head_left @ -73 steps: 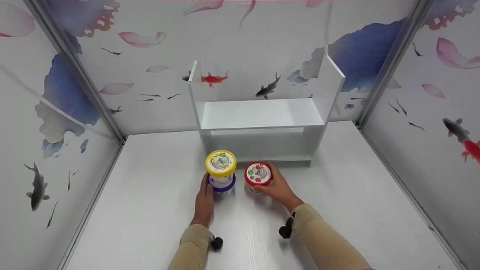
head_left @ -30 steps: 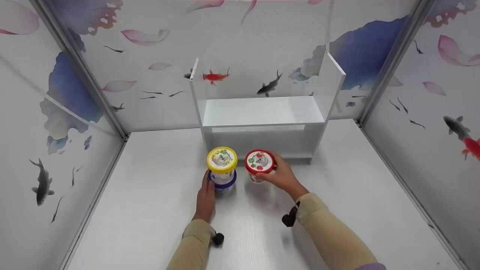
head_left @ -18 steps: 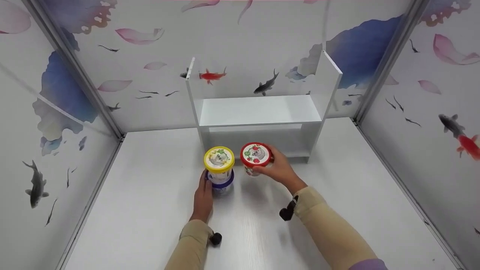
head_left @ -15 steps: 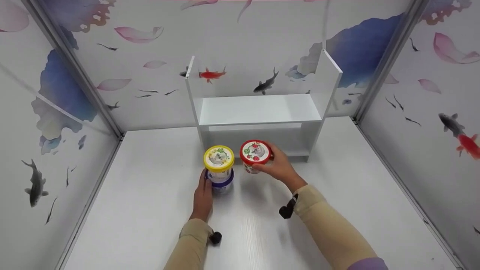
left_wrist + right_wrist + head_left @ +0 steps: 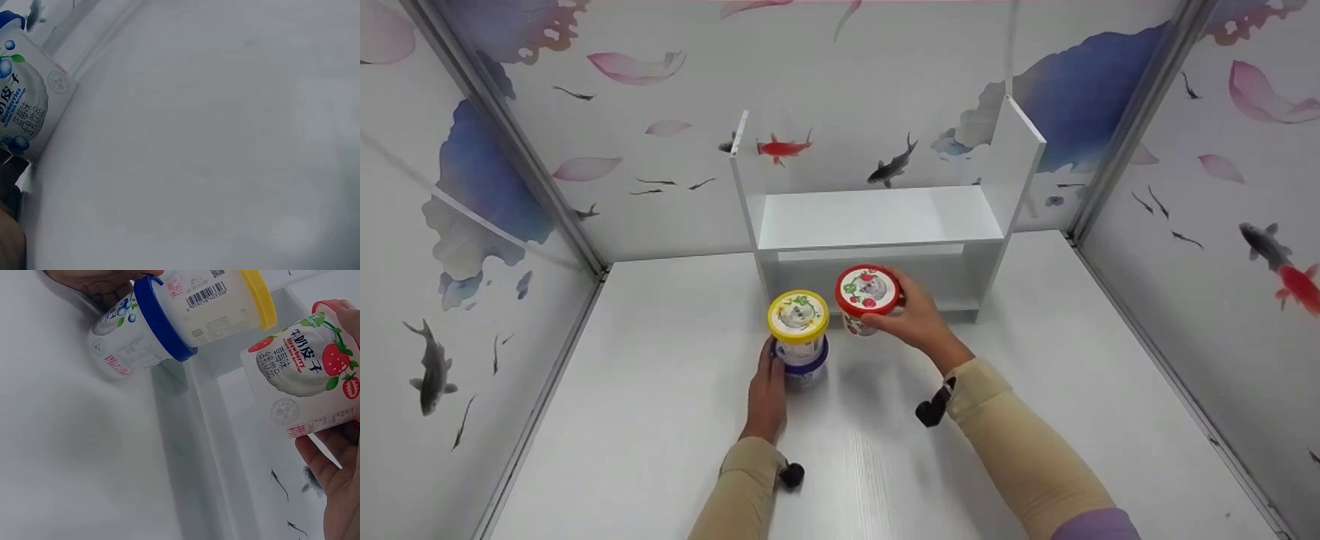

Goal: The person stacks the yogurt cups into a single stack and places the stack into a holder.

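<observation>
Locate red-lidded tub (image 5: 867,295) before the shelf unit (image 5: 877,219), gripped in right hand (image 5: 921,319). Treat as probably light, fairly stiff, slightly slippery; grasp sidewall (image 5: 298,382) below lid (image 5: 868,286). Note left hand (image 5: 766,394) touching blue-lidded tub (image 5: 126,340); cannot tell whether gripping.

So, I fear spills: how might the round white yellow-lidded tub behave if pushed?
The yellow-lidded tub might topple, standing on the round white blue-lidded tub. Looking undented, it is probably fairly stiff. Being round, it could roll if tipped.
</observation>
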Available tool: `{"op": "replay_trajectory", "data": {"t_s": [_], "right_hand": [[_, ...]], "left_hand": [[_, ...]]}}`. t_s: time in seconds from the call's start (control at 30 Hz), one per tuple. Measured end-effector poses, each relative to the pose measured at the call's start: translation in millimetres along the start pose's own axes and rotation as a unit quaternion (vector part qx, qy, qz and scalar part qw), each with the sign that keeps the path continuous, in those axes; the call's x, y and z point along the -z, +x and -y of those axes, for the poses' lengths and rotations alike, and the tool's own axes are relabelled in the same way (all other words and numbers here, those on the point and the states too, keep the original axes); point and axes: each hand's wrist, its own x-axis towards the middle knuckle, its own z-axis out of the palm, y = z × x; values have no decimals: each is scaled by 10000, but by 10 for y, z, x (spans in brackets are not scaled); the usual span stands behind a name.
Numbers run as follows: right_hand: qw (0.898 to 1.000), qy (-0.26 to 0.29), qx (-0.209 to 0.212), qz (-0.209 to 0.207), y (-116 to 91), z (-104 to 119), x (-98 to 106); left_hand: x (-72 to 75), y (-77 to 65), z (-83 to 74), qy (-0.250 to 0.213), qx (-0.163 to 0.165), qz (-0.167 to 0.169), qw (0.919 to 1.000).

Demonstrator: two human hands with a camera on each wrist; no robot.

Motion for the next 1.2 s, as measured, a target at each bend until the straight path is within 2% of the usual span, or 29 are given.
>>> {"op": "replay_trajectory", "data": {"t_s": [0.27, 0.73, 0.97, 1.2], "right_hand": [[10000, -16, -8, 36, 46, 139, 26], [9997, -81, 228, 102, 98, 274, -74], [9987, -15, 511, -43, 117, 343, -86], [9974, 35, 720, -9, 138, 431, -139]], "left_hand": [[-3, 0, -2, -52, -12, -2, 10000], [3, -15, -5, -74, 151, 76, 9998], [-3, -24, -22, -60, 105, 72, 9999], [-11, -19, -27, -102, 231, 87, 9996]]}}
